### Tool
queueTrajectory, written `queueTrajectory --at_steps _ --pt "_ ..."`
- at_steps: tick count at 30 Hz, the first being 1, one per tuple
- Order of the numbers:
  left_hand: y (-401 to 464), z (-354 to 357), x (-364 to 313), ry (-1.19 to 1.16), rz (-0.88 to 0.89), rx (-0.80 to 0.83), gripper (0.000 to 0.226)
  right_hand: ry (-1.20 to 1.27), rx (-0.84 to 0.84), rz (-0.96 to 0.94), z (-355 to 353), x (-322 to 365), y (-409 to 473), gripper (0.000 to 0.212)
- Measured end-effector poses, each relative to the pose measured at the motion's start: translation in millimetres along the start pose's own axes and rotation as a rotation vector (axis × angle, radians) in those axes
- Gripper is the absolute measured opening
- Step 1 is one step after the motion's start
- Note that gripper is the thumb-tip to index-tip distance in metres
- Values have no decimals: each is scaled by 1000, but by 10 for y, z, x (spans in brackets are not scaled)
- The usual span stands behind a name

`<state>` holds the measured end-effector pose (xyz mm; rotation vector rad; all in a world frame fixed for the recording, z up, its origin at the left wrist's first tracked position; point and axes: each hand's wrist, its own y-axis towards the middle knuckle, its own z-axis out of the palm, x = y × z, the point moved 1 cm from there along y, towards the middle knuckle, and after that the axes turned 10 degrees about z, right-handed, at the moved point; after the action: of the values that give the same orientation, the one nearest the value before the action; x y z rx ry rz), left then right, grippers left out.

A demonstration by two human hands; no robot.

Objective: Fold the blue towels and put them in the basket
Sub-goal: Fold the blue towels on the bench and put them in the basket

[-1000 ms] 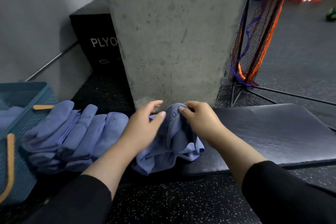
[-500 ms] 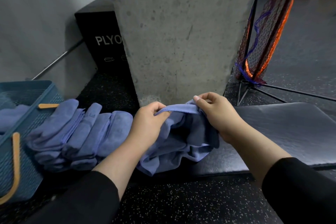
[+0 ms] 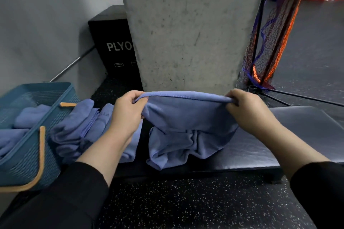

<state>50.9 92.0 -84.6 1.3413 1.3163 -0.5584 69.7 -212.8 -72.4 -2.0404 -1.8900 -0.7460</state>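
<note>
A blue towel is stretched by its top edge between my two hands, its lower part crumpled on the black padded bench. My left hand pinches the left corner and my right hand pinches the right corner. A heap of more blue towels lies to the left of my left arm. Further left stands the teal mesh basket with tan handles, and folded blue towels lie inside it.
A grey concrete pillar rises right behind the towel. A black box marked PLYO stands behind on the left. A black stand with orange and blue netting is at the right. Speckled black floor lies in front of the bench.
My hands have moved apart along the towel's top edge and lifted it, so the bunched towel is now spread wide between them.
</note>
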Motion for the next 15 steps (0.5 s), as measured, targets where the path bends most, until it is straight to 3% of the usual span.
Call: queueTrajectory --at_steps 2,6,9,12,15 --pt "-79 -93 -90 -6 18 -49 19 181 -61 70 -94 -5 -51 8" --pt "-193 -273 -324 -107 9 -71 24 461 -52 108 -305 130 -286 17" --pt "-217 -413 -602 -162 17 -55 23 384 -1 -29 -494 295 -482 4" --pt "-212 -571 -878 -157 49 -100 17 251 51 -98 -741 426 -614 21" --pt "-212 -721 -1079 -148 65 -146 24 234 -57 -90 -1008 513 -714 11"
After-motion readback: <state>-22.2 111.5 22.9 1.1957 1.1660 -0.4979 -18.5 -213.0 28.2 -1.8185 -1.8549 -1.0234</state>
